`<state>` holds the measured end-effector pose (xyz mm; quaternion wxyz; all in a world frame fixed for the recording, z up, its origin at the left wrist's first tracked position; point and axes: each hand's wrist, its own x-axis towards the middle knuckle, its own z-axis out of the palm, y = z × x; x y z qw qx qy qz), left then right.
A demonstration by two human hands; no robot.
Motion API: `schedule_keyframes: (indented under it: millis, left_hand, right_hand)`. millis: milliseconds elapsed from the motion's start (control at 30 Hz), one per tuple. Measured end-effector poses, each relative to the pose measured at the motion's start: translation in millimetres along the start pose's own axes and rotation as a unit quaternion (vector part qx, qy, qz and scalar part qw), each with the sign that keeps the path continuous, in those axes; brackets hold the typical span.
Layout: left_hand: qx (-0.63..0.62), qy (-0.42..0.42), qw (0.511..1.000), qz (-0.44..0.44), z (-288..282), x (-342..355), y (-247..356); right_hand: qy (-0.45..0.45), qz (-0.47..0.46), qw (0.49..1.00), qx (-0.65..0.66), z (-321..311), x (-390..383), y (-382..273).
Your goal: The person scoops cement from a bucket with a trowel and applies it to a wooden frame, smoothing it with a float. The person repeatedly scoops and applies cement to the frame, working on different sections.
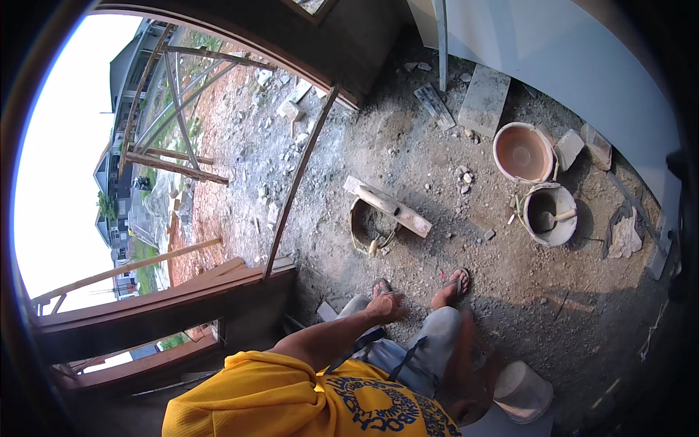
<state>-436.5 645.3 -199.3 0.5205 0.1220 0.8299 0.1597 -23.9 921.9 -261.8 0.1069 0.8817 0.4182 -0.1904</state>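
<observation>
My left hand (386, 308) hangs in front of my left knee, above the sandal on my left foot, with its fingers smeared by motion. Low beside my right thigh, my right hand (477, 390) is dark and blurred, so its fingers do not show clearly. Close to it is a pale bucket (523, 393); whether they touch I cannot tell. Ahead of my feet stands a dark bucket (359, 231) with a mortar-stained wooden board (389, 206) lying across its top. A pale-ended tool handle (374, 247) shows at its near edge.
To the right stand a round tub (523, 151) and a whitish bucket (551, 215) with a handled tool in it. Blocks (485, 100) and a crumpled cloth (625, 237) lie near the wall. A slanting wooden bar (300, 182) crosses the doorway at left; rubble covers the ground.
</observation>
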Motion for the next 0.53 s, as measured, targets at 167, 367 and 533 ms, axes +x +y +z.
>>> schedule_keyframes:
  millis: [167, 367, 533]
  left_hand:
    - [-0.203, 0.056, 0.978, -0.003, 4, -39, -29]
    - [-0.257, 0.137, 0.954, -0.069, 8, -135, -179]
    - [-0.278, 0.169, 0.921, -0.213, 59, -211, -337]
  right_hand:
    - [-0.034, -0.329, 0.941, -0.072, 31, -3, -74]
    - [-0.258, -0.401, 0.874, 0.095, 51, -216, -211]
    - [-0.428, -0.395, 0.809, 0.081, 59, -399, -234]
